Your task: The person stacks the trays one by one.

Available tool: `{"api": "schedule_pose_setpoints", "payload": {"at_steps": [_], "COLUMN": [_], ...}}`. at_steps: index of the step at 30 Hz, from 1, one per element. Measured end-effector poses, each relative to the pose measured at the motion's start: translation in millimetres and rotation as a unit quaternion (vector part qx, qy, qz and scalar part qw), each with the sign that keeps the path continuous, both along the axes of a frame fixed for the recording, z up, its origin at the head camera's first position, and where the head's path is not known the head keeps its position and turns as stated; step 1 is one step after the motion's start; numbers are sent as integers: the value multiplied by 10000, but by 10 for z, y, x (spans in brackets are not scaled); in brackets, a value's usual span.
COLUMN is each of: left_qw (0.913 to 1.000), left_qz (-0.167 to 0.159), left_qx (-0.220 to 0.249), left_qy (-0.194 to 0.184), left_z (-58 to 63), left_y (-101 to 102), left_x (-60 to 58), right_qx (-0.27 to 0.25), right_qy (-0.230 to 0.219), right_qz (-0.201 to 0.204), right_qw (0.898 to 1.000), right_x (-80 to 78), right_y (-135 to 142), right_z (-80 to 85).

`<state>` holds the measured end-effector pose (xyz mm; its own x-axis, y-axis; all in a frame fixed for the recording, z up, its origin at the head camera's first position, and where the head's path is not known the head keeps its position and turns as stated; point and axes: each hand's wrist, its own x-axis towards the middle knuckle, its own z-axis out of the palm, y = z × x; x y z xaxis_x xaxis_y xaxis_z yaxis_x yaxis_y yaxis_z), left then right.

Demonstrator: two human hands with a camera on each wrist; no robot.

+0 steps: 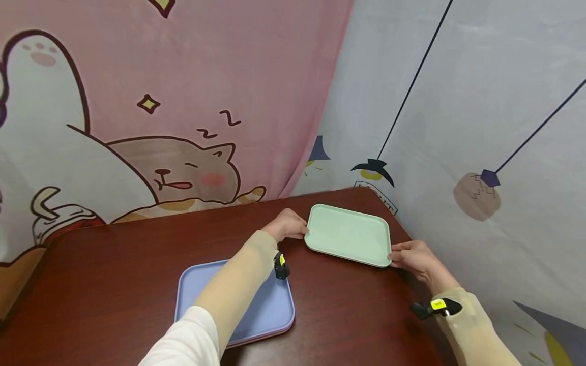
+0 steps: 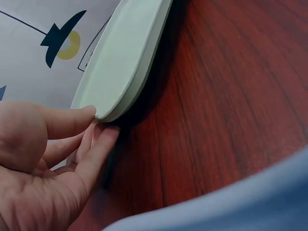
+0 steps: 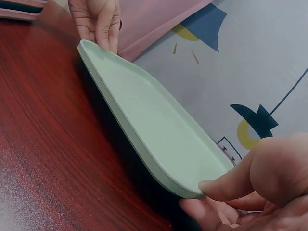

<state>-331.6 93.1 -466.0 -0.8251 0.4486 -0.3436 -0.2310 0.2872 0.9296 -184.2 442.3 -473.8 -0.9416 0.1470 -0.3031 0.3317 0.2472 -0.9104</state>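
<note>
A pale green rectangular tray [image 1: 348,235] with rounded corners and a low rim is held level, close over the far right part of the table. My left hand [image 1: 288,224] pinches its left end, thumb on the rim and fingers beneath, as the left wrist view shows. At the opposite end my right hand [image 1: 414,259] grips the rim the same way, seen near in the right wrist view with the thumb [image 3: 226,185] on top. Nothing lies in the tray. A dark shadow falls below its edge in both wrist views.
Under my left forearm, a blue tray [image 1: 263,310] tops a stack, with a pinkish tray edge [image 1: 263,335] below it. The dark red-brown wooden table [image 1: 114,274] meets a pink cat-printed curtain [image 1: 274,101] behind and a pale printed curtain [image 1: 435,152] at the right.
</note>
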Motion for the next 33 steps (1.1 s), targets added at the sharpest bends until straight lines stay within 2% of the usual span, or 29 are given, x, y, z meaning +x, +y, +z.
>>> {"api": "schedule_pose_setpoints", "payload": {"at_steps": [5,11,22,33], "left_qw": [9997,9983,9957,9916], "left_qz": [-21,102,170,190], "left_qx": [250,478,832,1193], "left_qy": [-72,-307,-364,-470], "left_z": [56,128,207,384], "left_y": [-26,-73,-168,-363], "left_x": [9,21,57,152], "right_qx": [-266,-497,-883,-1278], "right_qy": [66,165,196,219], "right_qz": [94,292,287,520], "right_qw": [9996,9982,9955,9902], "right_x": [15,39,88,89], "right_y": [0,26,36,-5], "right_z": [31,104,283,389]}}
